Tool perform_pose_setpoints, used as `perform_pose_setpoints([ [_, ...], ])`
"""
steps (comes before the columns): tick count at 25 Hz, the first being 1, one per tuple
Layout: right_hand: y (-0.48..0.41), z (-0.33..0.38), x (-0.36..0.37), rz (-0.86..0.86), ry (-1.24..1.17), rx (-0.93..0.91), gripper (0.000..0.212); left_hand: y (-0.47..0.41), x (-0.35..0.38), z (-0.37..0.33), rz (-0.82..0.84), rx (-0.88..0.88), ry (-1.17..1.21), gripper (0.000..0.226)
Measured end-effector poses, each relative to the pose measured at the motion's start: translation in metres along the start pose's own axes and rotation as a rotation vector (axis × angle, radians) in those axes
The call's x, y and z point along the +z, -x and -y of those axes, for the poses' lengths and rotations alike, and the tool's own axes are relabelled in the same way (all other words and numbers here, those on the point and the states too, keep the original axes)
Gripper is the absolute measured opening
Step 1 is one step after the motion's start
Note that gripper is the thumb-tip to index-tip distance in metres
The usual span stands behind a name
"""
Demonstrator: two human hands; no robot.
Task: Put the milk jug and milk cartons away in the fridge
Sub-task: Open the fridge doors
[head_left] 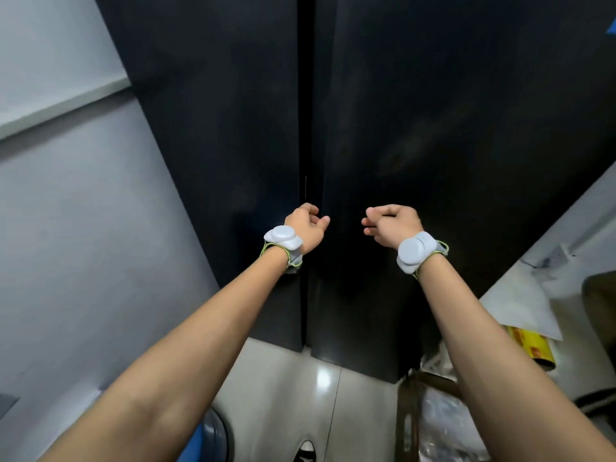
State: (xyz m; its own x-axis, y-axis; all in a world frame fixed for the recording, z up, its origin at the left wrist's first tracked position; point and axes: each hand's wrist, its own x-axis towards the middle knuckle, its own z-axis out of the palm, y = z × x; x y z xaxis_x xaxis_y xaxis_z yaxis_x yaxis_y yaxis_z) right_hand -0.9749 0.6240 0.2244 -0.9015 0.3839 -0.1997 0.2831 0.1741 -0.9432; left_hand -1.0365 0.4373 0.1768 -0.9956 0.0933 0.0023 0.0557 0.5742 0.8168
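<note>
Both forearms extend forward. The left hand (306, 226) curls its fingers at the centre seam of the fridge (433, 128), apparently to pull a door; the right hand (391, 225) hangs just beside, fingers loosely bent, holding nothing. Both doors are shut (milk jug and cartons not in view).

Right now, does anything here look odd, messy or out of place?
Mostly the clutter low on the right: a yellow roll lying on its side under a white sheet, with crinkled plastic wrap below. The dark fridge itself looks shut and unmarked. No milk is in view, and both the left hand and right hand hold nothing.
</note>
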Motion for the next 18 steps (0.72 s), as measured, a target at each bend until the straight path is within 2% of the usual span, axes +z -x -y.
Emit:
perform_pose_setpoints([
  [3, -0.031, 0.011, 0.011, -0.037, 0.02, -0.021, 0.009, -0.041, 0.004, -0.001, 0.07, 0.0, -0.098, 0.062],
  [5, -0.042, 0.011, 0.015, -0.056, 0.016, -0.028, 0.004, -0.054, 0.009, 0.002, 0.085, 0.016, -0.116, 0.062],
  [12, -0.076, 0.014, 0.017, -0.147, 0.064, -0.041, 0.042, -0.079, 0.018, 0.002, 0.079, 0.086, -0.015, 0.04],
  [18, -0.076, 0.008, 0.021, -0.194, 0.067, -0.065, 0.046, -0.085, 0.014, 0.0, 0.137, 0.09, -0.097, 0.015],
])
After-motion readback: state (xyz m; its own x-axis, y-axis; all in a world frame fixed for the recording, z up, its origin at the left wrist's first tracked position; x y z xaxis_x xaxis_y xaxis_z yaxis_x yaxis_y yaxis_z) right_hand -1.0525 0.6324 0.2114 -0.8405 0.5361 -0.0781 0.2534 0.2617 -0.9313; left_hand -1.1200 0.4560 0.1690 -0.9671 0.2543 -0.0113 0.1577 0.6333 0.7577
